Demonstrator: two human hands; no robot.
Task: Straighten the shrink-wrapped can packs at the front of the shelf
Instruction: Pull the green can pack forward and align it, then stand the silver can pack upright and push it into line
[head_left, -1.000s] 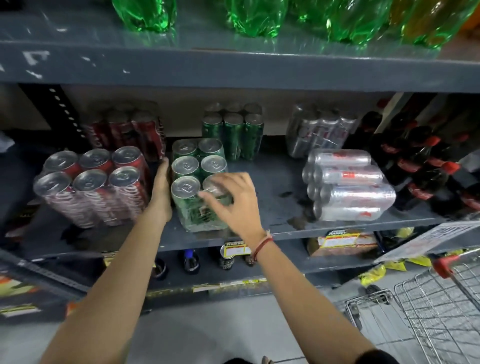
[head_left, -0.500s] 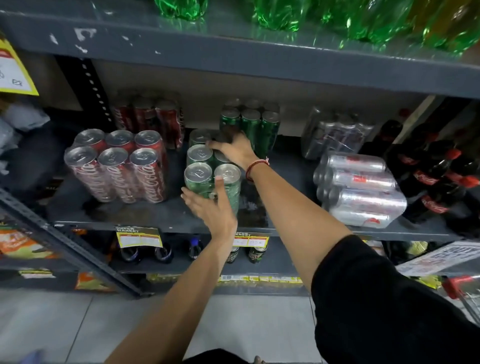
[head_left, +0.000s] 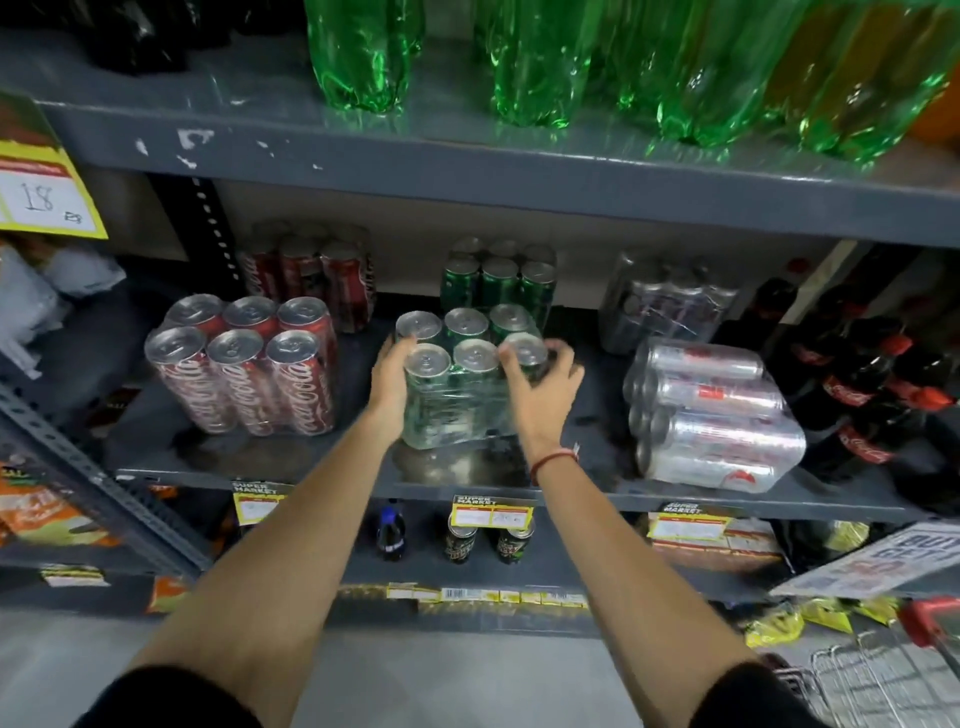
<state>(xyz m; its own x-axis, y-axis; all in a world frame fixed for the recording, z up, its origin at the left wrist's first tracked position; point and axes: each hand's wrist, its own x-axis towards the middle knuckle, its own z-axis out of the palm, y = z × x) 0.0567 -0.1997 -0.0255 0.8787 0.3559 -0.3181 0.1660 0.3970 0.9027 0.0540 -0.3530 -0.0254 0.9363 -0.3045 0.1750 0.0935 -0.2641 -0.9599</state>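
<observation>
A shrink-wrapped pack of green cans (head_left: 462, 384) stands upright at the middle front of the grey shelf (head_left: 322, 470), long side facing me. My left hand (head_left: 390, 379) presses its left side. My right hand (head_left: 543, 384) clasps its right front corner, fingers over the nearest can top. A red cola can pack (head_left: 249, 364) stands upright to the left. A silver can pack (head_left: 711, 415) lies on its side to the right.
More red (head_left: 311, 270), green (head_left: 498, 275) and silver (head_left: 670, 306) packs stand at the shelf's back. Dark cola bottles (head_left: 862, 384) crowd the far right. Green bottles (head_left: 519, 57) fill the shelf above. A wire cart (head_left: 883, 675) is at lower right.
The green pack has turned from narrow end facing me to long side facing me. My right hand came from its back to its right side; my left hand moved from its front to its left side.
</observation>
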